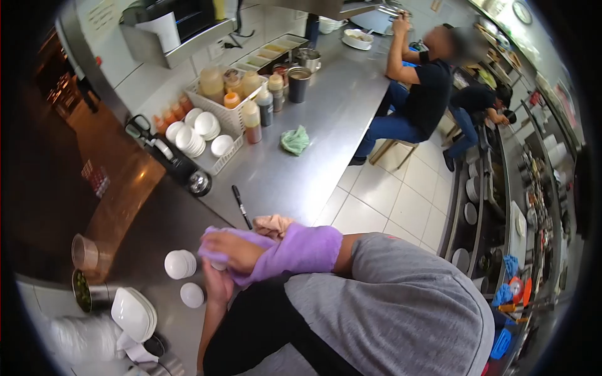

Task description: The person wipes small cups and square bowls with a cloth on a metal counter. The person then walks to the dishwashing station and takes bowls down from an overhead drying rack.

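A purple cloth point(304, 250) drapes over my right wrist and forearm, and my right hand point(237, 249) grips its front end. Below it, my left hand point(217, 288) is closed around a small white bowl point(218, 266), mostly hidden by the cloth and fingers. The cloth presses against the bowl. Just left of my hands sits a stack of small white bowls point(180, 264), with a single white bowl point(192, 295) below it. Beyond my right hand lie a peach-coloured cloth point(273, 224) and a black marker pen point(241, 205).
On the steel counter point(313, 156) are a white basket point(216, 113) of sauce bottles and bowls, a green cloth point(295, 140) and a black slicer-like tool point(172, 160). Square white dishes point(135, 313) stand lower left. One person point(426, 94) sits at the counter; another point(473, 106) bends farther back.
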A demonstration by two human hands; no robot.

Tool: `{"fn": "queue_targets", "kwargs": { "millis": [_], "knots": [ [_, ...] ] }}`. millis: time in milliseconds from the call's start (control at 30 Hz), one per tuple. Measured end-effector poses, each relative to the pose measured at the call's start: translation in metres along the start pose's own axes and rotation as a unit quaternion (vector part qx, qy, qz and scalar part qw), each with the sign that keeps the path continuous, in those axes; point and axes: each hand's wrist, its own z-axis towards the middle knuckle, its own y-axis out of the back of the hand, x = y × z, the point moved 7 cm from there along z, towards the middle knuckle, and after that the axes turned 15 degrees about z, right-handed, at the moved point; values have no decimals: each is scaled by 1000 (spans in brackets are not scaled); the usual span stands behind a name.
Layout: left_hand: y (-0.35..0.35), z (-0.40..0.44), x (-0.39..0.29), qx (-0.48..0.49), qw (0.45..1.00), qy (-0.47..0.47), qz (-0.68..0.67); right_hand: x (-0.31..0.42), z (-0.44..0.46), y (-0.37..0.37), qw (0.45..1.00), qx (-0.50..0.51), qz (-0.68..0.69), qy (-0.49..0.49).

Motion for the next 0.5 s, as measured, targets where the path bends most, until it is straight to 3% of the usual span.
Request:
{"fn": "queue_targets", "kwargs": {
  "millis": [33,67,167,200,267,300,367,400,500],
  "knots": [
    [-13,-2,-6,16,997,38,-69,25,8,-3,994,30,-70,82],
    [-23,-2,-15,26,997,42,-65,31,14,2,994,22,-78,79],
    [-44,-1,-32,104,989,19,-107,34,42,5,988,135,-40,-56],
    [-46,-2,-32,105,989,19,-104,35,46,6,989,132,-40,-55],
    [-49,-8,-38,12,1000,18,-18,29,52,8,990,89,57,-98],
    [-46,-9,-36,12,1000,18,-15,30,51,7,990,87,59,-96],
    [-32,-15,-22,36,987,70,143,9,38,5,955,83,87,-270],
    [-23,-20,-22,33,987,68,145,9,34,2,956,84,90,-267],
    [11,-47,-35,-16,880,-49,472,3,19,0,942,-12,179,-283]
  ]
}}
